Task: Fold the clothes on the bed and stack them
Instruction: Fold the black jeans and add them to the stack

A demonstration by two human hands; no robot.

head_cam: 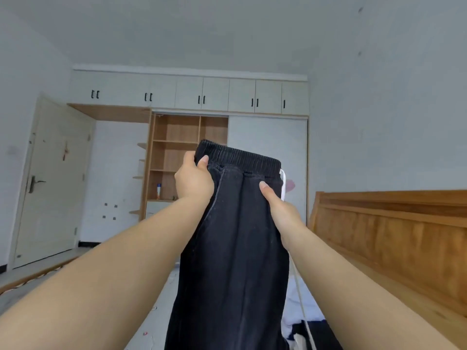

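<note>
1. While we hold both arms out in front of us, our left hand (193, 181) grips the left end of the waistband of the black trousers (232, 248), thumb curled over the near face of the cloth and the other fingers wrapped behind it.
2. Our right hand (279, 210) pinches the trousers just below the waistband toward their right edge, the thumb (265, 188) pressed flat on the front; the rest of its fingers are hidden behind the cloth.
3. From our fingers the trousers hang straight down, raised in the air, the gathered waistband (242, 157) at the top between and above our two hands and the legs dropping out of view at the bottom.
4. A white cord (283, 184) dangles beside the right hand at the edge of the waistband.
5. Below our right forearm lie more clothes (310, 329) on the bed (156, 311), dark and white pieces bunched together.
6. To the right of our right hand runs the wooden headboard (394, 231).
7. Beyond our fingers stands a wardrobe (192, 94) with open wooden shelves (174, 152); a small bottle (158, 190) stands on a low shelf there.
8. Far left of our left hand is a closed white door (53, 178).
</note>
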